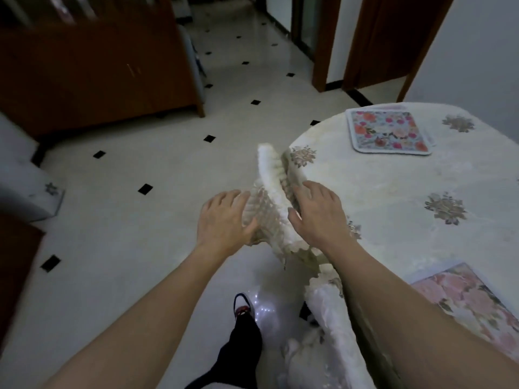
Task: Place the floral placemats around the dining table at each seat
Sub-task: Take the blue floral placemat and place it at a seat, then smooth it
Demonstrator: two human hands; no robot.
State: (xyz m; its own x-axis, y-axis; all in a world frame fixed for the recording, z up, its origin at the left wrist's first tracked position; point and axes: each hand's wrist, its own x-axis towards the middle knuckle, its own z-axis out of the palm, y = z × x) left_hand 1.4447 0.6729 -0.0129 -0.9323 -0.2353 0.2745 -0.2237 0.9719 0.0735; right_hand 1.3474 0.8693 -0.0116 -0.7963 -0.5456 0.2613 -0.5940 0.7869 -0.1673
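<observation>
A floral placemat point(389, 131) with a pale border lies flat at the far side of the dining table point(393, 197). A second, pinkish floral placemat point(471, 304) lies at the table's near right edge, partly under my right forearm. The table wears a cream tablecloth with flower motifs and a lace fringe point(273, 192). My left hand point(224, 217) grips the bunched, lifted fringe from the left. My right hand point(317, 211) presses on the cloth at the table's edge, its thumb against the fringe.
A wooden cabinet point(98, 66) stands at the back left. Brown door frames point(328, 37) lie beyond the table. The floor is pale tile point(157, 220) with small black diamonds. My leg and shoe point(243, 313) are beside the table; a cloth-covered seat point(25, 189) sits at the left.
</observation>
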